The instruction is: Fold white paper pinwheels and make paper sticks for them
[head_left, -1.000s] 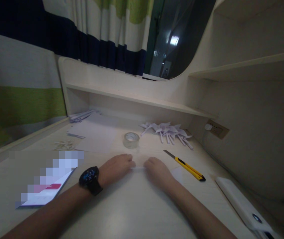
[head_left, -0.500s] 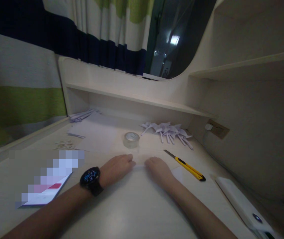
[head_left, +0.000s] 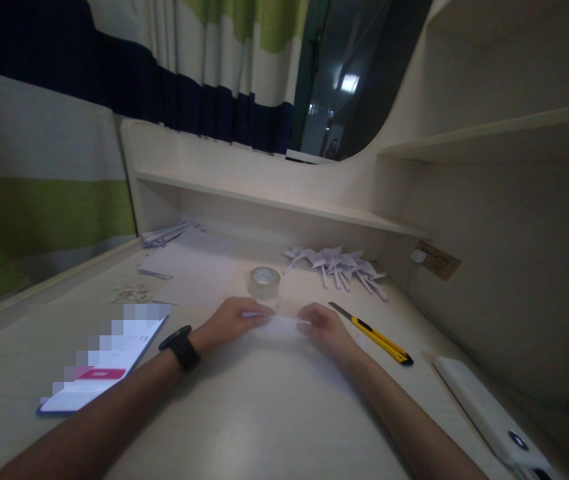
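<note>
Between my hands is a piece of white paper (head_left: 284,327), held by its two sides just above the desk. My left hand (head_left: 237,323), with a black watch on the wrist, pinches the paper's left end between thumb and fingers. At the opposite end my right hand (head_left: 327,328) has its fingers curled closed on the paper. Just beyond the hands stands a roll of clear tape (head_left: 264,283). A yellow utility knife (head_left: 379,339), blade out, lies to the right of my right hand.
Several paper pinwheels (head_left: 337,263) lie at the back right. White sheets (head_left: 197,267) and rolled paper sticks (head_left: 167,235) are at the back left, near small pale scraps (head_left: 132,293). A lit tablet or phone (head_left: 99,373) lies left; a white device (head_left: 489,410) is at the right edge.
Both hands have turned and lifted slightly from the desk, thumbs now showing. The paper between them, earlier a thin strip flat on the desk, now shows more of its surface.
</note>
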Demonstrator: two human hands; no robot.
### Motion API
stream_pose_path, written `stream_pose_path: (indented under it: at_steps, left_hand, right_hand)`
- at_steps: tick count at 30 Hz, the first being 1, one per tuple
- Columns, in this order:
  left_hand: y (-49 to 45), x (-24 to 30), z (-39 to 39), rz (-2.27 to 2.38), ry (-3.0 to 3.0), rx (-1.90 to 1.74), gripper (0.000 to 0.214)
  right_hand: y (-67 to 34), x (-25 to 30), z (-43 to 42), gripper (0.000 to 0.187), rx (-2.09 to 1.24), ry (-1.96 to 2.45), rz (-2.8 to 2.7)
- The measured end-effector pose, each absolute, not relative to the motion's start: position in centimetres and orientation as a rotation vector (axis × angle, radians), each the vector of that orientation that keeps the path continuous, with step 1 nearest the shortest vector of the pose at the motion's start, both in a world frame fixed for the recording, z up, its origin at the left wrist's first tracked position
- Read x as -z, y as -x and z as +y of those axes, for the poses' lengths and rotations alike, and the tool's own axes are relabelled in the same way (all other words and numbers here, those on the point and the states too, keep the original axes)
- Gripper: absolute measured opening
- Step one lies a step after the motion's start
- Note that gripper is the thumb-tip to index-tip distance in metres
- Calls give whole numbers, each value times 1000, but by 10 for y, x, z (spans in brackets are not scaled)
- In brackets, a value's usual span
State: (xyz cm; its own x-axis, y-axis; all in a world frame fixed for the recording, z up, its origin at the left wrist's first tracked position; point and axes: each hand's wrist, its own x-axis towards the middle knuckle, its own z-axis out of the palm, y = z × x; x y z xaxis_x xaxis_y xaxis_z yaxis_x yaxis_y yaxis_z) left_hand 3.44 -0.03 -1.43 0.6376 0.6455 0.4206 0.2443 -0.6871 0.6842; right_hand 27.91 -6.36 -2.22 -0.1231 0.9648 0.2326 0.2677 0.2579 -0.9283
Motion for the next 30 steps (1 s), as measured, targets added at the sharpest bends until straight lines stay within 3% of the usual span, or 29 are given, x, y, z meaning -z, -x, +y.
stream_pose_path:
  at_steps: [9, 19, 30]
  left_hand:
    - [-40, 6, -9, 849, -2101, -914, 28]
    - [-39, 9, -8, 815, -2208, -929, 30]
    - [-35, 13, -7, 748, -2680, -959, 28]
  right_hand:
    - [-273, 28, -62, 36, -932, 1214, -1280]
    - [-268, 21, -64, 26, -682, 1338, -1246]
    - [-271, 27, -63, 38, -829, 1314, -1144]
